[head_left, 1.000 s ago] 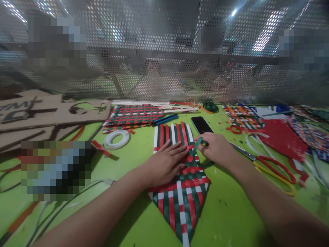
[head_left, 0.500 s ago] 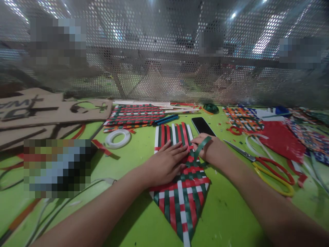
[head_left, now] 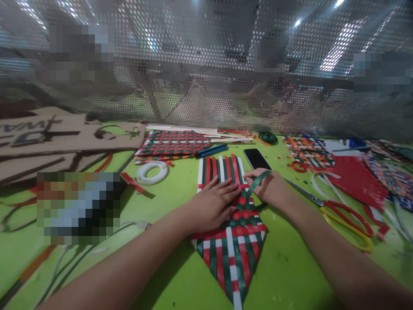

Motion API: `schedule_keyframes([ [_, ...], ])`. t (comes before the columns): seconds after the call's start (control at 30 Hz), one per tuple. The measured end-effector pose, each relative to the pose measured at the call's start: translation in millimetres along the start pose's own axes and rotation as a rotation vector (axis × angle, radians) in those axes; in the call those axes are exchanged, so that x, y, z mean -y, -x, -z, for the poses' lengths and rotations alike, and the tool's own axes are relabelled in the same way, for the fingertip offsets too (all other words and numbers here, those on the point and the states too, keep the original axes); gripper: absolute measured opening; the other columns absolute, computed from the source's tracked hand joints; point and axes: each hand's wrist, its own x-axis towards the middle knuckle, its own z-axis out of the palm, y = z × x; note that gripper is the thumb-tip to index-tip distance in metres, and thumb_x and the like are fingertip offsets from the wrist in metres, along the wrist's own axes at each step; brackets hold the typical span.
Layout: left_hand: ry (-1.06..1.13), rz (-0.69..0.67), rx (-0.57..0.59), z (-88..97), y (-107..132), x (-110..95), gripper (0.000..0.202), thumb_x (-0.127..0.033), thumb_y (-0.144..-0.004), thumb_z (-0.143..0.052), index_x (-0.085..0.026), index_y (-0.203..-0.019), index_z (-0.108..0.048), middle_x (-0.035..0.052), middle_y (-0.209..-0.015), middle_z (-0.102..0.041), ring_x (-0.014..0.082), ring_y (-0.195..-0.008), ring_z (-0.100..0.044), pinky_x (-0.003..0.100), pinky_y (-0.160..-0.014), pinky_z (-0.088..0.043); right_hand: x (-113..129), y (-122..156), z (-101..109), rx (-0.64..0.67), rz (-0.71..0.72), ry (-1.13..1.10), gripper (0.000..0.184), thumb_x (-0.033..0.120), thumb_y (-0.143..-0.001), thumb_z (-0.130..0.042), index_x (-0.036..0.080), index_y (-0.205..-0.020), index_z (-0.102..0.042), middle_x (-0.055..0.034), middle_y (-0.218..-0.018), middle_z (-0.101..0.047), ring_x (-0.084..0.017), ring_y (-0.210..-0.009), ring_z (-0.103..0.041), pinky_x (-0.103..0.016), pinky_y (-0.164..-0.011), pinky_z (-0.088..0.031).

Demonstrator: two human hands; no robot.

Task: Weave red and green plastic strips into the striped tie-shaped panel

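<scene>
A woven piece of red, green and white strips [head_left: 240, 249] lies on the green table, its pointed end toward me and loose strip ends at the far side. My left hand [head_left: 209, 206] rests flat across its left and middle part, fingers spread, hiding some of the weave. At the right edge of the weave, my right hand [head_left: 272, 187] is closed with thumb and fingers together. A narrow green strip [head_left: 252, 187] curls up from the weave and passes across those fingers, which appear to pinch it; the exact grip is partly hidden.
Behind lie another woven piece [head_left: 171, 144], blue pens or cutters [head_left: 211, 150] and a phone [head_left: 257, 159]. A white strip roll [head_left: 138, 174] sits left, near cardboard cutouts [head_left: 71, 133]. Scissors [head_left: 342, 213] and red sheeting [head_left: 358, 178] are right. A perforated metal screen [head_left: 200, 99] bounds the back.
The whole view has shifted slightly, so things sit a little further right in the picture. Both hands keep nearly the same place on the weave.
</scene>
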Motion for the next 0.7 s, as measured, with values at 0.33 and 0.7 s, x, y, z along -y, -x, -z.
schedule_keyframes([
  [0.33,0.008,0.006,-0.007,2.9,0,-2,0.055,-0.045,-0.108,-0.032,-0.024,-0.158,-0.037,0.0055,-0.166,-0.034,0.0265,-0.156,-0.021,0.053,-0.127,-0.018,3,-1,7,0.047,-0.239,-0.156,0.015,0.027,-0.085,-0.066,0.023,-0.091,-0.079,-0.0034,-0.073,-0.076,-0.020,-0.063,-0.069,-0.030,-0.059,-0.049],
  [0.7,-0.001,-0.006,-0.030,1.9,0,-2,0.048,-0.043,-0.107,-0.035,-0.022,-0.147,-0.050,0.0088,-0.156,-0.051,0.0280,-0.154,-0.028,0.054,-0.127,-0.017,5,-8,-10,0.050,-0.354,-0.387,0.022,0.031,-0.084,-0.071,0.022,-0.102,-0.078,-0.0010,-0.063,-0.071,-0.018,-0.052,-0.067,-0.029,-0.056,-0.051],
])
